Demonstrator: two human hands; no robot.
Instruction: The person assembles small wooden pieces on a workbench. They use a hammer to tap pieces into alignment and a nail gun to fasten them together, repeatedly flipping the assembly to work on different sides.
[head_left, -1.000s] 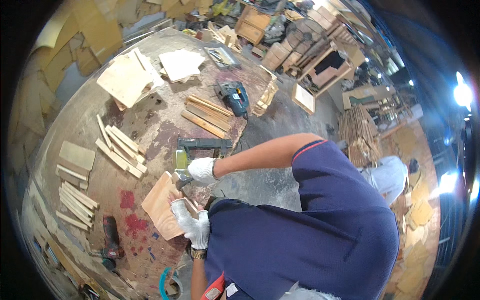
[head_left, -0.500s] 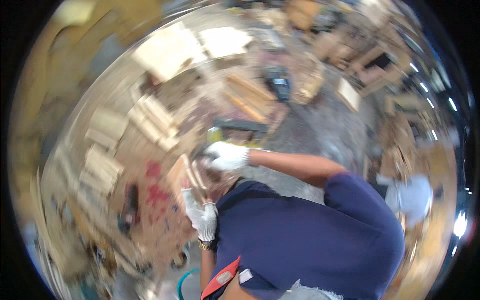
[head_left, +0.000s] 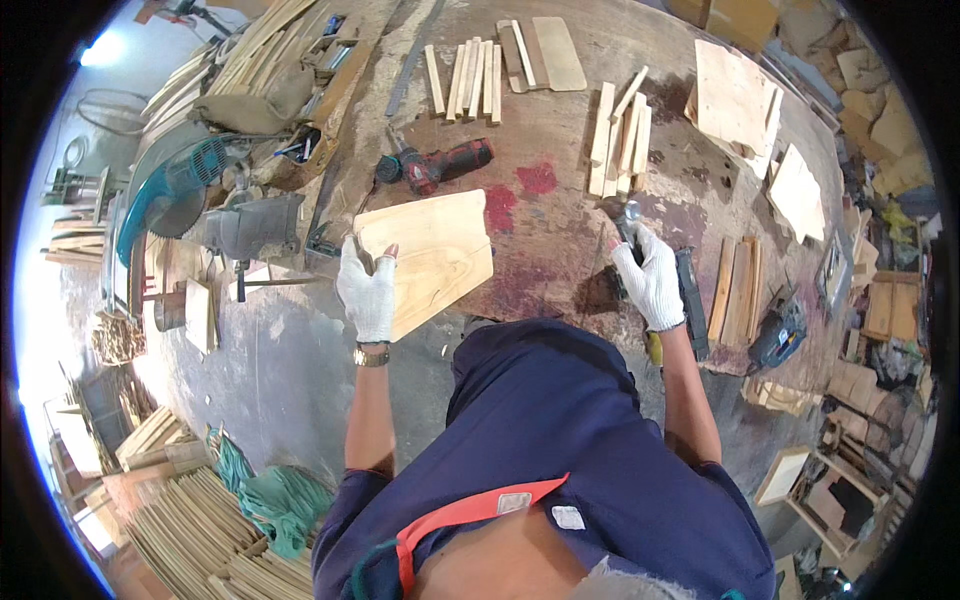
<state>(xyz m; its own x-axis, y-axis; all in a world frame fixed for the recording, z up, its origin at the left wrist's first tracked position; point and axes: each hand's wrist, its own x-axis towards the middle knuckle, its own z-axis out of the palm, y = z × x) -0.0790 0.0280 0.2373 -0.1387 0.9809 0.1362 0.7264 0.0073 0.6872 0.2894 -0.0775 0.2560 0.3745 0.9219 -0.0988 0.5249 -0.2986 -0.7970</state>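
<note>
My left hand (head_left: 367, 288), in a white knitted glove with the fingertips bare, grips the left edge of a pale wooden board (head_left: 440, 250). The thumb lies on top and the fingers go underneath. The board has slanted sides and reaches past the table's near edge. My right hand (head_left: 650, 275), gloved alike, is closed round a tool with a shiny metal head (head_left: 628, 210), which looks like a hammer. Most of its handle is hidden by the hand. Beside that hand lies a long black bar (head_left: 690, 305). A red and black cordless power tool (head_left: 440, 165) rests beyond the board.
Bundles of wooden strips (head_left: 470, 80) and more strips (head_left: 620, 140) lie across the worktable. Pale panels (head_left: 735, 95) are at the far right. A teal circular saw (head_left: 175, 195) and a grey vise (head_left: 255, 228) stand left. Another power tool (head_left: 778, 335) sits near the right edge.
My view has swung round to the right way up over the table and sharpened. My hands, close together at the wood before, are now wide apart, the left one still on the board.
</note>
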